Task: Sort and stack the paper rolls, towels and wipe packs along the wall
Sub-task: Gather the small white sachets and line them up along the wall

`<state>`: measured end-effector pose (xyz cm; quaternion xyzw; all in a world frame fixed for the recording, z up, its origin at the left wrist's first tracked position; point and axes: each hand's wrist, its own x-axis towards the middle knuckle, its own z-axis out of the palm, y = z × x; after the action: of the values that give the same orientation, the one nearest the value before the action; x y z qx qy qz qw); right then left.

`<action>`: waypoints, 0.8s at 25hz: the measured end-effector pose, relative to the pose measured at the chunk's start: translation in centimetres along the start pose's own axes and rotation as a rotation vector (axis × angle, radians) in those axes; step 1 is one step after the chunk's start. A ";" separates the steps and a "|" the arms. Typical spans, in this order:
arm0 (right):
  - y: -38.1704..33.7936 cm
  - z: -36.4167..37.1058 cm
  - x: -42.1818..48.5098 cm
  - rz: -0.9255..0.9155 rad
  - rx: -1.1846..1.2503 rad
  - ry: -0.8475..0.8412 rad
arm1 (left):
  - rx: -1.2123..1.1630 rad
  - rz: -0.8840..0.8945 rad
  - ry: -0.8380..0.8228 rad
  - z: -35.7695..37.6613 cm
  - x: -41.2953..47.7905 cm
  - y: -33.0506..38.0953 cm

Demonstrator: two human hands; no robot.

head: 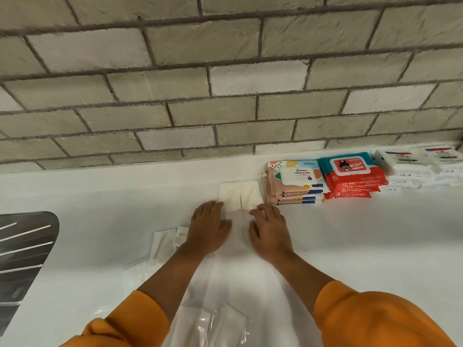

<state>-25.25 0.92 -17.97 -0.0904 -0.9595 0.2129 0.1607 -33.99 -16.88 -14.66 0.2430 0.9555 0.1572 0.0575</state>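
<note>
Paper towels [240,196], two cream-white folded stacks side by side; left hand [209,222] and right hand [270,230] flat, grip slack.

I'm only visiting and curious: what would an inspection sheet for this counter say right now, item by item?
Surface: white counter running along a brick wall.
Job's things: three piles of wipe packs at the wall: pastel stack, red and teal stack, white stack. Two white paper packs lie side by side left of them. There is more white paper nearer, to the left.
Clutter: clear plastic wrap between and below the hands.
Grippers: left hand lies flat, fingertips at the paper packs. Right hand has bent fingers on the wrap; whether it pinches is unclear.
Cables: nothing seen.
Surroundings: metal drainboard at the left edge.
</note>
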 end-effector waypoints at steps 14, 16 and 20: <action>-4.8 -3.3 -15.3 0.128 0.185 -0.283 | 0.181 0.047 -0.121 -3.2 -10.6 -6.4; -6.2 -4.5 -16.3 0.088 0.104 -0.451 | 0.210 0.031 -0.060 -2.3 -12.2 -5.6; -8.1 -5.8 -16.8 0.027 0.015 -0.544 | 0.179 -0.026 0.055 -1.8 -15.8 -3.7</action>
<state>-8.40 -8.24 -14.01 -0.0415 -0.9645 0.2386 -0.1049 -22.08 -28.06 -13.66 0.2305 0.9699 0.0773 0.0113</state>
